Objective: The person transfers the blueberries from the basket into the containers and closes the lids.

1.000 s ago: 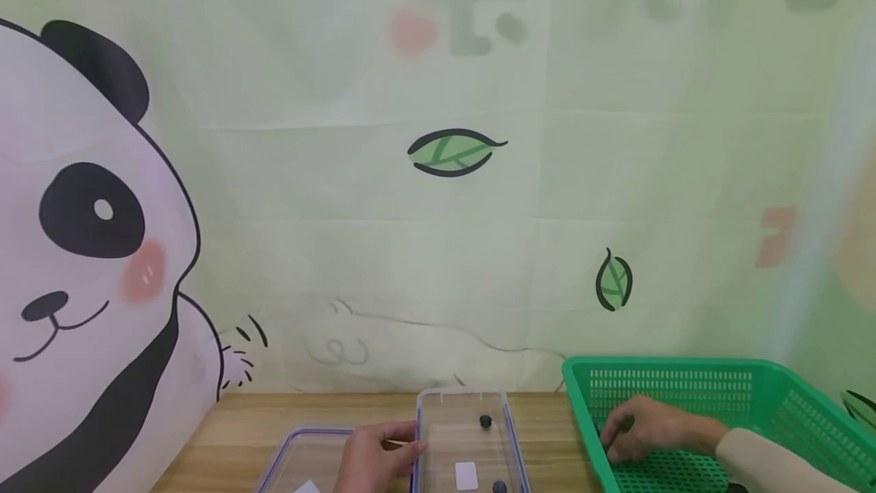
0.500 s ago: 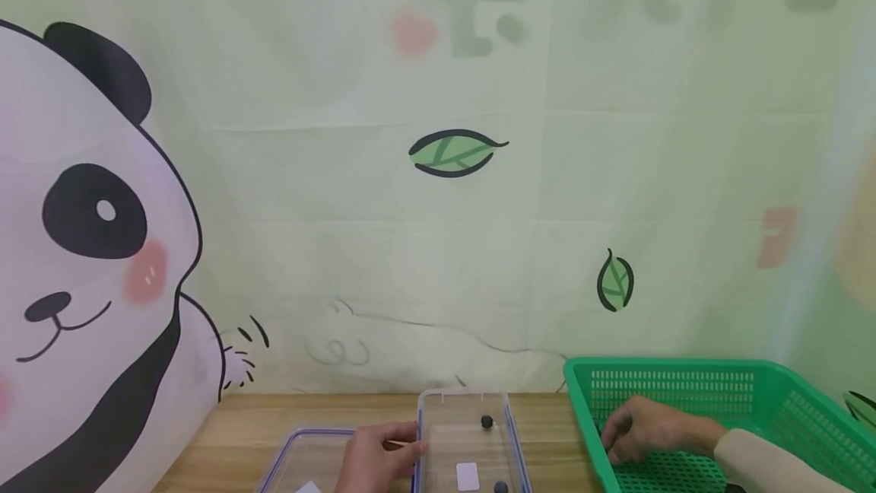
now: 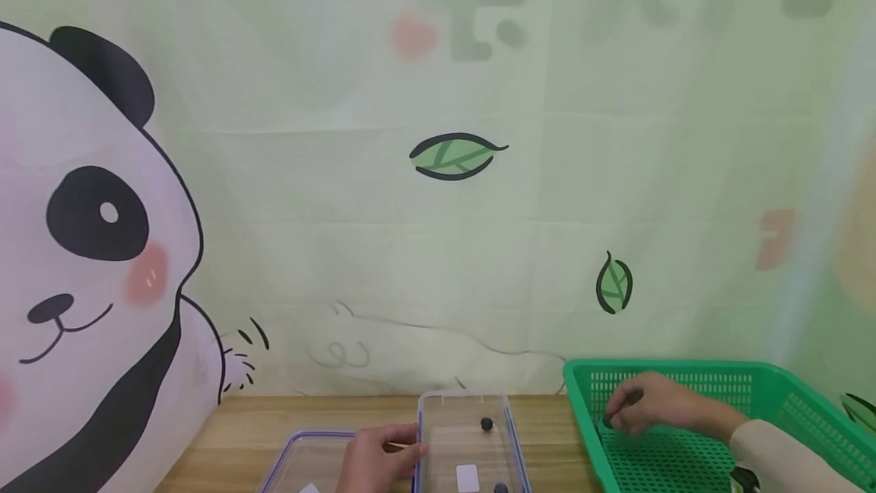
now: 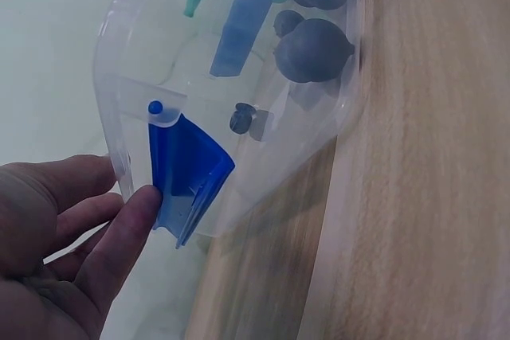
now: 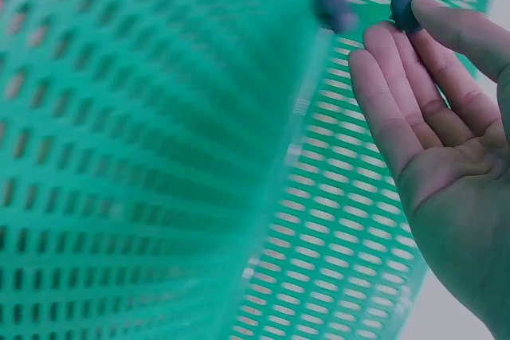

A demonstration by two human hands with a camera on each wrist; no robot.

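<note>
A: Dark blue, that little berry [image 5: 403,10] at the tips of the right hand's fingers [image 5: 446,41]. It looks like a blueberry, pinched lightly between fingertip and thumb, inside the green basket [image 3: 684,379].

B: And the rest of the right hand [image 3: 646,404]?

A: Loosely curved, palm open toward the wrist camera, only the tips doing the holding. That fits something soft that would squash under a harder grip. A second berry [image 5: 335,5] shows blurred near the mesh wall just beside it; I can't tell whether it rests on the mesh.

B: What about the left hand [image 3: 379,456]?

A: Its fingers [image 4: 127,228] are curled around the near edge of the clear box [image 3: 465,432], the thumb against the blue clasp [image 4: 187,173]. I'd judge it is steadying the box so it doesn't slide on the counter [image 3: 274,417].

B: What's in the box?

A: From the head view, a berry toward the back [image 3: 486,424], another at the front edge [image 3: 500,488], and a small white label [image 3: 467,476]. The left wrist view shows several dark berries [image 4: 315,49] bunched against one wall.

B: Anything beside it?

A: The lid [image 3: 308,459] lies flat on the counter to the left, touching or nearly touching the box, out of the way so the box stays open on top. The basket sits to the right of the box, near it, so the reach between them is short. Behind everything hangs a pale green backdrop [image 3: 438,211] with a panda [image 3: 82,249] and leaves.
</note>
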